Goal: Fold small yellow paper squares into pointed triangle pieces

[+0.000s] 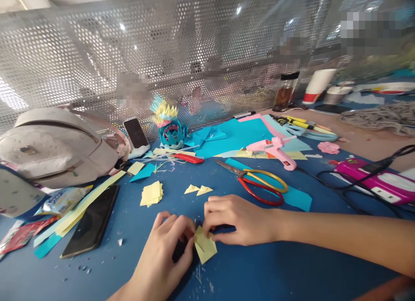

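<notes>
A small yellow paper piece (205, 249) lies on the blue tabletop between my hands. My left hand (170, 249) pinches its left edge, fingers curled and thumb bent in. From the right, my right hand (231, 221) grips its upper right side between thumb and fingers. Just beyond sit two small folded yellow paper triangles (198, 190). A stack of yellow paper squares (151, 193) rests behind my left hand. Scissors (256, 182) with red and yellow handles lie partly open behind my right hand.
A pink glue gun (274, 150), its black cord trailing right, lies beyond the scissors. At left are a black phone (92, 223) and a backpack (55, 145). A red cutter (188, 158) lies before a folded-paper model (171, 128). A purple power strip (372, 180) is at right.
</notes>
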Motion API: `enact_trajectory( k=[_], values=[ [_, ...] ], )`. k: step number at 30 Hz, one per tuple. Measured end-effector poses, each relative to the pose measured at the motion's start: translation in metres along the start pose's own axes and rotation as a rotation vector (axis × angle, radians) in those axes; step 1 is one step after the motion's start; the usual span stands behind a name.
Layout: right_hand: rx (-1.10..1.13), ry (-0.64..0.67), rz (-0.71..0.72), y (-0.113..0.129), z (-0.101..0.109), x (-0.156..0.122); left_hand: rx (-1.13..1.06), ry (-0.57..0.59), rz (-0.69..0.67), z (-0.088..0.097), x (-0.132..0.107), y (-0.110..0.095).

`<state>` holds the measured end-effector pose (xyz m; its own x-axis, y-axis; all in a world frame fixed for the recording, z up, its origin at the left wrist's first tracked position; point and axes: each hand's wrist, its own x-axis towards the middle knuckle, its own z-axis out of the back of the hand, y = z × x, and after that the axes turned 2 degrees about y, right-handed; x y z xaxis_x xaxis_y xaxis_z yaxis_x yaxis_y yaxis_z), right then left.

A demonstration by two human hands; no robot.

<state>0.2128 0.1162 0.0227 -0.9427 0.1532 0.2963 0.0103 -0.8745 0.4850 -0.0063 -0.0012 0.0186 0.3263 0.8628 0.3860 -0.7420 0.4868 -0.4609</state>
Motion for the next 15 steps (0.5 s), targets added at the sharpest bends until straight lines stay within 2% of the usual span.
enact_trajectory(
  k=[4, 6, 9, 11, 15],
  values=[
    [-0.023, 0.026, 0.082, -0.0027, 0.0005, -0.0008, 0.252, -0.196, -0.32, -0.0014, -0.0051, 0.0043],
    [0.002, 0.042, 0.064, -0.0036, 0.0006, -0.0004, 0.298, -0.216, -0.432, -0.0023, -0.0051, 0.0047],
    [0.034, 0.071, 0.034, -0.0034, 0.0015, 0.001, 0.306, -0.065, -0.504, -0.0012, -0.0027, 0.0037],
    [0.026, 0.095, 0.016, -0.0016, 0.0015, 0.0018, 0.298, -0.018, -0.511, 0.0001, -0.0015, 0.0035],
    [-0.029, 0.115, -0.082, 0.0052, -0.0023, 0.0026, 0.275, -0.062, -0.485, 0.0018, -0.0024, 0.0042]
  ],
)
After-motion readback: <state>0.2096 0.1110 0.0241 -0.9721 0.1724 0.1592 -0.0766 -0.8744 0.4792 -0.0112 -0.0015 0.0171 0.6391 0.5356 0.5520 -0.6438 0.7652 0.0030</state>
